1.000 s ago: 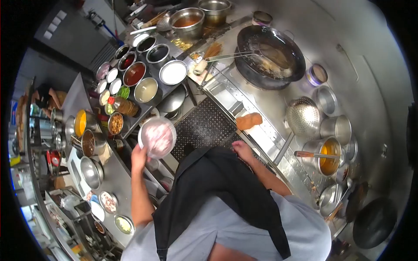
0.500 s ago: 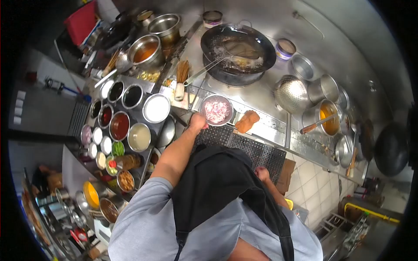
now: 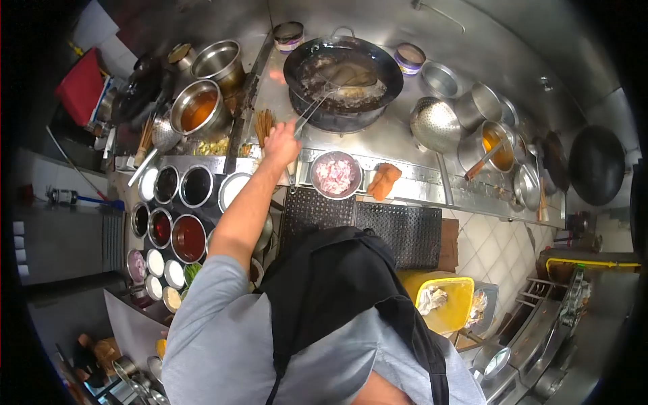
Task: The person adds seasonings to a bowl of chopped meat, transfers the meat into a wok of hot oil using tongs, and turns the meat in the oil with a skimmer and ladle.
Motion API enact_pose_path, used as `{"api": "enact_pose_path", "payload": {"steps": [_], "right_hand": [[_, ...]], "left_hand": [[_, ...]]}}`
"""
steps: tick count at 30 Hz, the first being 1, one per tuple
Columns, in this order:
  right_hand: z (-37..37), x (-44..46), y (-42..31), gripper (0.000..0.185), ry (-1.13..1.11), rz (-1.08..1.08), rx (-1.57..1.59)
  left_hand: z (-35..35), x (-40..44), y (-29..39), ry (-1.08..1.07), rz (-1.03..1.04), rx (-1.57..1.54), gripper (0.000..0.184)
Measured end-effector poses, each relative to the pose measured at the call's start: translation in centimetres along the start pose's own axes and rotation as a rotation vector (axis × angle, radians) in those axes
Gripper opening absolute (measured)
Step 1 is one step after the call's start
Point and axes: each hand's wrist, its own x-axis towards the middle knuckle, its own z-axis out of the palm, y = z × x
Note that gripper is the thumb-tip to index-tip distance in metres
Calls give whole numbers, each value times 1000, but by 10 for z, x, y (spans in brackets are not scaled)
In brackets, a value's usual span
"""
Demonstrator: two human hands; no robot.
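Grey sleeve (image 3: 210, 297), arm (image 3: 241, 212) outstretched, left hand (image 3: 282, 143) — at strainer handle (image 3: 312, 109)

The wok (image 3: 390, 71) is black; the chopped food (image 3: 335, 175) is mottled pink and white, the cloth (image 3: 384, 181) orange, the apron (image 3: 331, 283) black, the waste bin (image 3: 460, 302) yellow, the floor tiles (image 3: 479, 246) whitish, darker-gridded.

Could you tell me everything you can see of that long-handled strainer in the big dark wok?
The strainer has a broad, rounded head that looks like dark wire mesh, and a long, thin, metallic-looking handle. Its head lies inside the wok, seemingly at least partly in foamy-looking liquid. The handle slopes out over the rim toward the left hand. That hand is at its outer end, but whether it has closed around it is unclear.
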Motion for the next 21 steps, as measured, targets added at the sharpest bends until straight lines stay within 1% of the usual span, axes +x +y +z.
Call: {"api": "enact_pose_path", "payload": {"steps": [1, 3, 4, 5, 8, 9, 10, 11, 12, 14, 15, 18, 21], "right_hand": [[11, 5, 2, 32, 13, -36, -77], [33, 14, 8, 32, 47, -115, -278], [37, 15, 6, 33, 70, -58, -211], [28, 12, -11, 33, 94, -5, -148], [-31, -12, -69, 34, 144, 358, 735], [-38, -10, -71, 35, 95, 337, 723], [-50, -13, -86, 35, 80, 392, 652], [-72, -21, -113, 36, 64, 444, 577], [-90, -26, -133, 37, 49, 493, 500], [-84, -20, -128, 38, 49, 417, 482], [-81, -18, -126, 38, 48, 381, 476], [-62, -6, -110, 38, 88, 484, 649], [10, 37, -26, 38, 112, 395, 825]], "left_hand": [[11, 10, -1, -108, -36, 53, 58], [30, 21, -11, -219, -56, 11, 60], [35, 23, -14, -278, -68, -7, 61], [27, 23, -11, -257, -50, -7, 60], [-12, 22, -1, -213, 17, 4, 56], [-30, 22, 3, -204, 40, 7, 54], [-42, 22, 5, -194, 60, 10, 53], [-48, 23, 2, -139, 87, 22, 49], [-64, 23, 6, -159, 73, 36, 49], [-96, 25, 12, -197, 47, 65, 49], [-85, 31, -4, -154, 56, 64, 47], [-99, 35, -16, -101, -24, -67, 46], [-94, 47, -34, -54, -78, -158, 45]]}}
